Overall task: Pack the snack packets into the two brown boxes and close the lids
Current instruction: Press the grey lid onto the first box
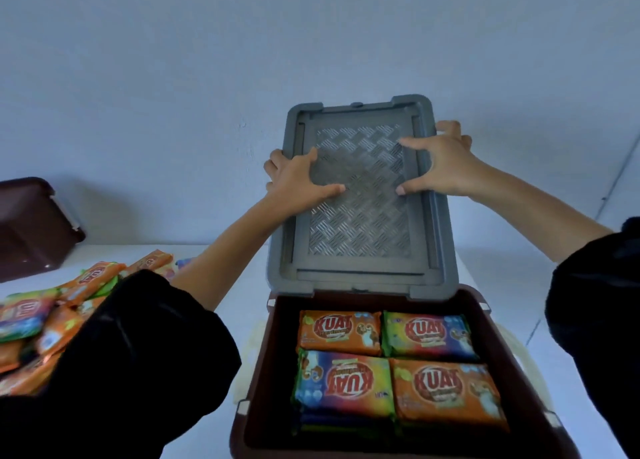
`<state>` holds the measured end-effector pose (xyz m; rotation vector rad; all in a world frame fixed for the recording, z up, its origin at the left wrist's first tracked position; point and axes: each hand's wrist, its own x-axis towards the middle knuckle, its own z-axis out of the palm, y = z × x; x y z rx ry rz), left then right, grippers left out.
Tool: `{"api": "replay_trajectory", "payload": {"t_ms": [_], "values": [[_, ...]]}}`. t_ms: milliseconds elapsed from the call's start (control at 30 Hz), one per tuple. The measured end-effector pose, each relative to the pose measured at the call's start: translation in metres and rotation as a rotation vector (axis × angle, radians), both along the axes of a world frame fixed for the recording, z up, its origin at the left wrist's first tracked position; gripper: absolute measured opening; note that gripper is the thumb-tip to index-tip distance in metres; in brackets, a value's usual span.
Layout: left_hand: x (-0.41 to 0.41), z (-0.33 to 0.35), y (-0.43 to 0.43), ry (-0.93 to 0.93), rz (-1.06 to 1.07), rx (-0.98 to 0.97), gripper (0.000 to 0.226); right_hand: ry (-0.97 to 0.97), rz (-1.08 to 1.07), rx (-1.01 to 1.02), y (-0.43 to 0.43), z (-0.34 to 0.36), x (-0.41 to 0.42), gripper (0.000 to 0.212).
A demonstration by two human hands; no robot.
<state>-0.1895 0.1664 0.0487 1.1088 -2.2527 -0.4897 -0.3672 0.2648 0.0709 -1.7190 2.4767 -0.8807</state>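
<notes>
A brown box (pixel 266 372) stands open in front of me, filled with several snack packets (pixel 398 365) lying flat in rows. Above its far edge a grey lid (pixel 360 223) with a woven pattern is held upright, tilted toward me. My left hand (pixel 298 178) grips the lid's left edge, thumb on the patterned face. My right hand (pixel 440 162) grips the right edge, fingers curled behind the rim. A second brown box (pixel 34 226) sits at the far left, tilted, its inside facing away.
A loose pile of orange and multicoloured snack packets (pixel 52 316) lies on the white table (pixel 239 285) to the left, partly hidden by my dark left sleeve. A pale wall rises right behind the table.
</notes>
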Motion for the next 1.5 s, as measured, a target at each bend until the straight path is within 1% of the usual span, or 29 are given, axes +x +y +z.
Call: {"api": "replay_trajectory", "payload": {"t_ms": [167,300,400,567,633,700,733,833,900,1000,1067,1100,1133,1167,1233,1300,1367,1433,1500], "values": [[0.015,-0.037,0.035,-0.131,-0.004,0.117,0.075,-0.075,0.047,0.131,0.043,-0.038,0.008,0.084],[0.023,-0.066,0.066,-0.206,-0.007,0.21,0.069,-0.165,0.067,0.228,0.076,-0.075,0.014,0.079],[0.027,-0.079,0.086,-0.222,0.02,0.273,0.071,-0.207,0.066,0.236,0.091,-0.096,0.018,0.08],[0.026,-0.086,0.1,-0.256,0.056,0.274,0.065,-0.233,0.05,0.225,0.101,-0.112,0.026,0.078],[0.027,-0.088,0.1,-0.269,0.062,0.297,0.052,-0.239,0.044,0.228,0.102,-0.118,0.029,0.075],[0.028,-0.09,0.098,-0.271,0.087,0.302,0.024,-0.243,0.037,0.242,0.101,-0.124,0.031,0.073],[0.028,-0.091,0.096,-0.266,0.098,0.302,0.023,-0.244,0.031,0.249,0.101,-0.127,0.032,0.071],[0.027,-0.095,0.086,-0.232,0.102,0.313,0.046,-0.262,0.016,0.247,0.1,-0.127,0.033,0.068],[0.027,-0.093,0.078,-0.257,0.082,0.344,0.053,-0.26,0.01,0.239,0.1,-0.123,0.033,0.064],[0.034,-0.089,0.077,-0.351,0.047,0.365,0.054,-0.236,0.027,0.262,0.098,-0.119,0.031,0.063],[0.04,-0.087,0.079,-0.462,0.016,0.371,0.05,-0.225,0.035,0.281,0.099,-0.12,0.033,0.062],[0.042,-0.086,0.081,-0.549,-0.011,0.37,0.046,-0.215,0.024,0.287,0.102,-0.12,0.035,0.06],[0.044,-0.088,0.082,-0.624,-0.045,0.354,0.049,-0.19,0.001,0.287,0.105,-0.121,0.038,0.059],[0.045,-0.091,0.084,-0.674,-0.083,0.326,0.057,-0.152,-0.029,0.286,0.108,-0.121,0.04,0.058],[0.043,-0.092,0.09,-0.631,-0.112,0.246,0.068,-0.073,-0.071,0.295,0.115,-0.122,0.047,0.061],[0.035,-0.095,0.089,-0.54,-0.141,0.108,0.064,-0.022,-0.068,0.309,0.124,-0.127,0.055,0.066],[0.03,-0.099,0.082,-0.482,-0.228,-0.011,0.055,0.011,-0.06,0.327,0.131,-0.137,0.064,0.069],[0.029,-0.103,0.073,-0.497,-0.302,-0.05,0.048,0.055,-0.073,0.322,0.135,-0.145,0.068,0.07],[0.03,-0.108,0.068,-0.547,-0.343,-0.004,0.047,0.084,-0.077,0.337,0.137,-0.147,0.067,0.072]]}}
